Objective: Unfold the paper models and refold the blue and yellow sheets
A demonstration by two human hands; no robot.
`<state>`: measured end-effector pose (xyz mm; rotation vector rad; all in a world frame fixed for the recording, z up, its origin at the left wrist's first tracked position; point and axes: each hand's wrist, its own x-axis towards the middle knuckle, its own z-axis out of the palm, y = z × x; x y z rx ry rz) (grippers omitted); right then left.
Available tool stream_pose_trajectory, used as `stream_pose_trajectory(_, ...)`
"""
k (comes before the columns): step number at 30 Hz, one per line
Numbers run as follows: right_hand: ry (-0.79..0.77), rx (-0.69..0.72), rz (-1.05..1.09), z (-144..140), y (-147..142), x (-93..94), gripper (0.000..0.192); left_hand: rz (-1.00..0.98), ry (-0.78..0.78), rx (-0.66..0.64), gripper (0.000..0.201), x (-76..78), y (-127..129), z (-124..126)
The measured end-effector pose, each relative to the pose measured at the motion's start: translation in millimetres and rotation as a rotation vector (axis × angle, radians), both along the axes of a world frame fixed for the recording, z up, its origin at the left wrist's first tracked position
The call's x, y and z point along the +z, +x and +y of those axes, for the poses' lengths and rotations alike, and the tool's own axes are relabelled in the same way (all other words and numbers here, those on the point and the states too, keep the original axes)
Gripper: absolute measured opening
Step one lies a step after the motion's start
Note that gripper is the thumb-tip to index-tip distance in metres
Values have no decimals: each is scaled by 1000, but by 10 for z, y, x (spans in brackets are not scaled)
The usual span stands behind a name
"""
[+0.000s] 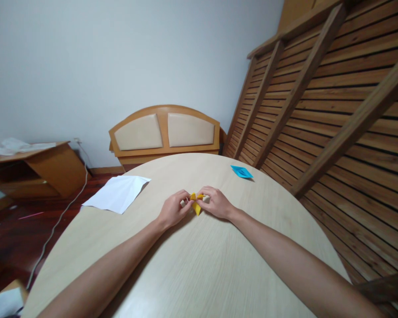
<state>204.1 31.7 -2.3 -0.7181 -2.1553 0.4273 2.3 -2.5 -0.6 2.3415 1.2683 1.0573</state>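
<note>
Round pale wood surface (pixel 199 265), headboard behind. Left hand (pixel 172 210) & right hand (pixel 215 202) both pinch closed on yellow paper (pixel 196 204) at centre, mid-fold; next crease probably needs firm, precise pressing.

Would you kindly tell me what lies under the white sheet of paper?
The white sheet lies flat on the round table, its left part jutting past the table's edge over the dark floor. Whatever might sit beneath the sheet is covered.
</note>
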Motion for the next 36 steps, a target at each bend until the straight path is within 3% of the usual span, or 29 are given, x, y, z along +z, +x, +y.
stream_pose_trajectory(5,-50,0,87,32,17,-17,7,-101,-35,45,23,1,-20,38)
stream_pose_trajectory(9,-150,-109,183,45,56,-2,12,-296,-106,106,25,-2,-75,105)
stream_pose_trajectory(15,-250,-130,152,6,44,6,11,-442,-210,89,31,18,-84,115)
stream_pose_trajectory(24,-107,-118,160,19,40,-6,7,-457,-230,74,31,4,-68,101)
stream_pose_trajectory(36,-88,-43,175,24,38,-26,13,-482,-249,117,36,-13,-79,125)
